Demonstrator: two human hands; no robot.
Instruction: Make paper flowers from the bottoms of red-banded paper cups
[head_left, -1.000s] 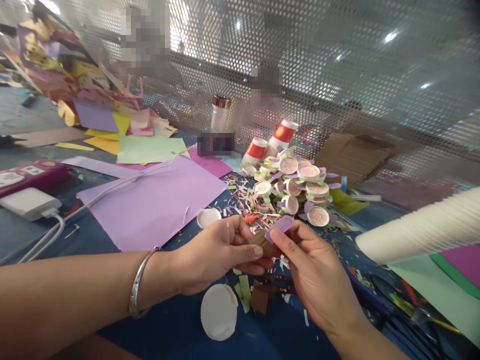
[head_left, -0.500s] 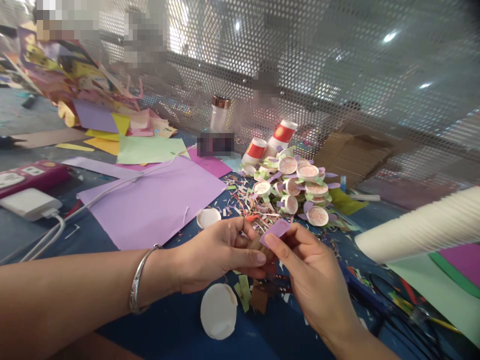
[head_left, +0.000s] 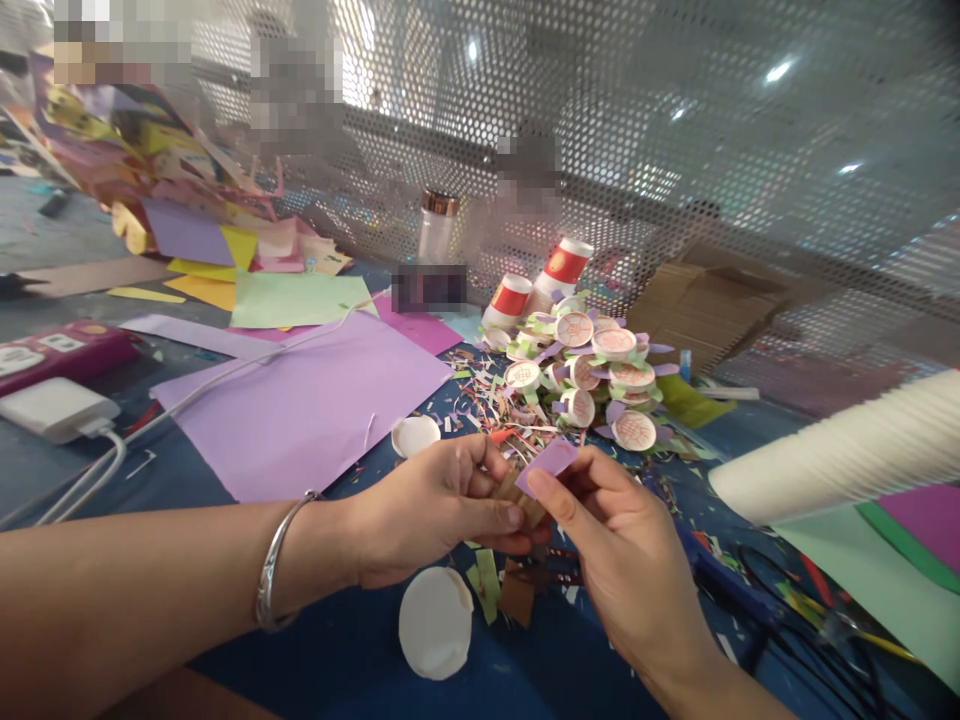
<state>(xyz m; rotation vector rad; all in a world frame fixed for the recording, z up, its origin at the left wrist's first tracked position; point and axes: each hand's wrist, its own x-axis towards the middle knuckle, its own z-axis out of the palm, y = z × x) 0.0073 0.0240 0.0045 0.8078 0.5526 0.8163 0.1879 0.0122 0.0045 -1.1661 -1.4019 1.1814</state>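
Soft, middling light falls on my left hand (head_left: 435, 500) and right hand (head_left: 626, 540), both fairly sharp; the worktop (head_left: 345, 650) below is darker. Behind the bottle (head_left: 436, 237), the perforated screen (head_left: 637, 130) glares white leftward, with small bright spots rightward. Far left of the bottle, a colourful pile (head_left: 161, 165) smears; far right, a white ribbed stack (head_left: 840, 445) looks stretched.

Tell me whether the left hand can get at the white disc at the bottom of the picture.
Probably yes: the white disc lies uncovered on the blue table, close to the left hand. That hand holds a brown piece, though, so it looks occupied.
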